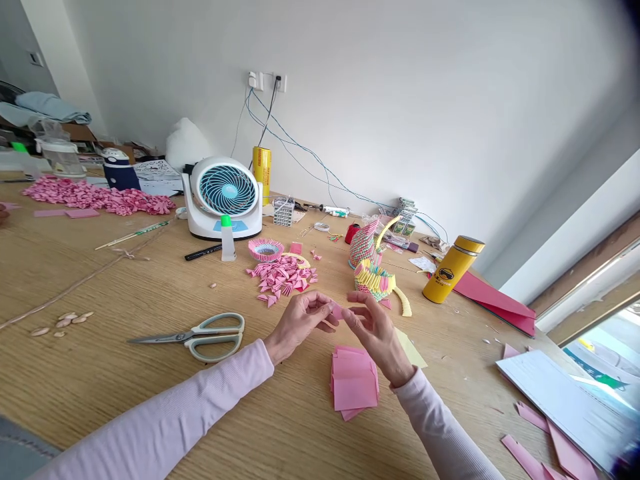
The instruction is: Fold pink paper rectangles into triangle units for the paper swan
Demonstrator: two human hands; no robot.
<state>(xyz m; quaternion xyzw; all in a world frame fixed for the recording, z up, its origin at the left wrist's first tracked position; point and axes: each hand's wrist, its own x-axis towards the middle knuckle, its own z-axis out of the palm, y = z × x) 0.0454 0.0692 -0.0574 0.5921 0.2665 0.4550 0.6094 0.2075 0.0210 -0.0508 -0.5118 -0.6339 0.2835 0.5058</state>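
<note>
Between my two hands is a small pink piece of folded paper (337, 311). My left hand (303, 323) pinches it from the left, thumb against fingers. From the right, my right hand (373, 330) has its thumb and fingertips at the paper's other edge, the remaining fingers curled above. Just below my hands lies a stack of pink paper rectangles (355, 381). A heap of folded pink paper triangles (283, 275) is on the table beyond my left hand. Scissors (200, 337) with pale handles rest left of that hand, blades pointing left. Yellow paper (411, 348) shows partly behind my right wrist.
A white fan (225, 193), a green-capped glue bottle (227, 239) and a black pen (203, 252) stand or lie beyond. Paper-piece models (374, 279) sit ahead, a yellow thermos (453, 270) to their right. Peanuts (65, 320) lie at left; paper sheets (555, 393) at right.
</note>
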